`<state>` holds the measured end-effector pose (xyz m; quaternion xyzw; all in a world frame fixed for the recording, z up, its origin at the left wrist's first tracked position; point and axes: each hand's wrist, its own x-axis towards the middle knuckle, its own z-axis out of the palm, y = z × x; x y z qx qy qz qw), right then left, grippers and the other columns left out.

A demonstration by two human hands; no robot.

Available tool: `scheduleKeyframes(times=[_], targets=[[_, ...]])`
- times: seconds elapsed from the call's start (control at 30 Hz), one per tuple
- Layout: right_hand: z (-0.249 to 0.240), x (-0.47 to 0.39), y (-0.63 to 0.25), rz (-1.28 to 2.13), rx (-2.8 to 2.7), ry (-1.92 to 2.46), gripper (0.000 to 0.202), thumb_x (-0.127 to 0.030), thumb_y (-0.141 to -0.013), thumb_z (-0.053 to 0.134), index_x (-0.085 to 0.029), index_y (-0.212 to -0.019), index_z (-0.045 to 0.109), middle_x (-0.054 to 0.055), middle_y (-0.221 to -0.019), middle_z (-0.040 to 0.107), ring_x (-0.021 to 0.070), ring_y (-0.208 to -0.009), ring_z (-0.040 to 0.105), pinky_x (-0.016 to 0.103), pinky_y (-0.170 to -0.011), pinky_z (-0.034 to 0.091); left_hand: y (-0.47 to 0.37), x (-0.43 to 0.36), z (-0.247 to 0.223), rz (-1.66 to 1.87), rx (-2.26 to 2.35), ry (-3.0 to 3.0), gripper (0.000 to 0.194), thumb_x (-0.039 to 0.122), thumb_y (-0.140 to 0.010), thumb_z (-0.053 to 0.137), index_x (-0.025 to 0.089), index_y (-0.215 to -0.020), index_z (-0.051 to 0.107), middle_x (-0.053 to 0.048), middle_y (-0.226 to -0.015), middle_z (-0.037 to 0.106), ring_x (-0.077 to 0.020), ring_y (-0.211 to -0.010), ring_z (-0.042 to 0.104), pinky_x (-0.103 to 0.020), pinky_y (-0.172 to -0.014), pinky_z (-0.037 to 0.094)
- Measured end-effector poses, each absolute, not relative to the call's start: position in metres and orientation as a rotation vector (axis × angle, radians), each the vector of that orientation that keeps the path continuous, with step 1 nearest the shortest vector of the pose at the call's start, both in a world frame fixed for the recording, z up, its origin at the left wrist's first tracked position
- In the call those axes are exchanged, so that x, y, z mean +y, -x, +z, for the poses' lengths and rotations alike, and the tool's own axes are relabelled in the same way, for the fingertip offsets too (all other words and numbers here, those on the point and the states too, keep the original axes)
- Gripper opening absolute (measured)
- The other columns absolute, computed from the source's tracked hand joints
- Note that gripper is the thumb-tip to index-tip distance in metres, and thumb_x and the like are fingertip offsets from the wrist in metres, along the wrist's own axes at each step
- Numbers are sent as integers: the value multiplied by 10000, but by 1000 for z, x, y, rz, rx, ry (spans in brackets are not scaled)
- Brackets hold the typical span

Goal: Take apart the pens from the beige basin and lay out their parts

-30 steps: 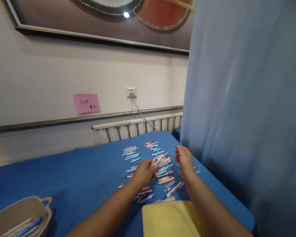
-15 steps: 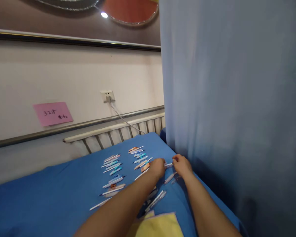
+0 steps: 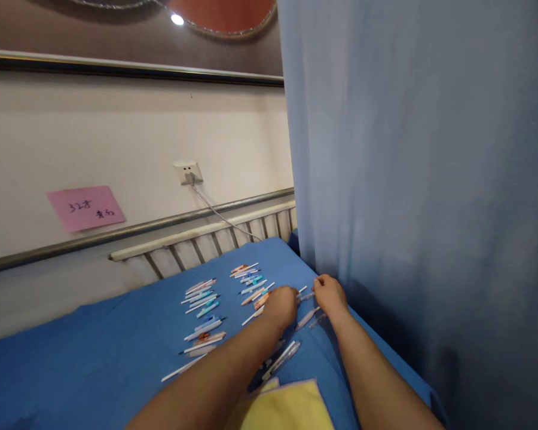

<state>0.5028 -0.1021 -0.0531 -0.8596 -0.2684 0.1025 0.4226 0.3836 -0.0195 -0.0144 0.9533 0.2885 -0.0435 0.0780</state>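
My left hand [image 3: 281, 307] is closed at the near right of the blue sheet, its fingertips mostly hidden behind its back. A clear pen barrel [image 3: 305, 297] spans the short gap from it to my right hand [image 3: 330, 295], whose thumb and fingers are pinched at the other end. A thin white stick, like a refill, [image 3: 302, 290] shows just above the barrel. Below the hands lie a pale pen [image 3: 306, 319] and a clear piece [image 3: 317, 321]. Closer to me rests another clear pen with a white stick [image 3: 281, 361], partly behind my left forearm.
Pens and white sticks lie in two columns, a left one [image 3: 201, 304] and a right one [image 3: 252, 280], on the blue sheet [image 3: 94, 358]. A yellow cloth [image 3: 291, 409] is nearest me. A blue curtain [image 3: 385, 149] hangs at right; a bed rail [image 3: 197, 233] runs along the wall.
The view has shifted slightly. My hands stay close together around the clear pen barrel, and the white stick's tip now shows above it beside my left hand.
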Motion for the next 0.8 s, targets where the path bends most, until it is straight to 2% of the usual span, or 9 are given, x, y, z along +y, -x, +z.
scheduleKeyframes(times=[0.27,0.47,0.63,0.8], targets=[[-59,-100,-511,237,-580,2008,272,-272,-820,460,-183,-922,695,72,-849,732,207,-811,665,262,-677,465,-395,-22,-15,-137,791,-2896,249,350,-887,521,149,-996,619,-59,-1001,655,-189,-934,616,-409,-854,475],[-64,-97,-513,235,-550,1902,259,-257,-795,464,-187,-915,682,51,-825,734,199,-772,667,261,-651,478,-395,-25,-18,-41,793,-2898,243,304,-793,608,199,-1004,665,-99,-1065,681,-253,-1047,599,-325,-866,446],[-67,-97,-514,228,-532,1829,259,-252,-780,460,-183,-903,677,44,-791,734,197,-749,669,266,-647,486,-393,-25,-17,12,808,-2846,250,270,-767,606,210,-999,675,-95,-1041,700,-254,-1012,622,-299,-858,446],[-67,-101,-516,188,-492,1767,268,-276,-771,455,-182,-907,667,47,-790,735,201,-731,669,276,-650,489,-379,-31,0,132,773,-2762,385,271,-789,575,182,-1163,599,-100,-1146,660,-232,-1063,598,-290,-908,429]])
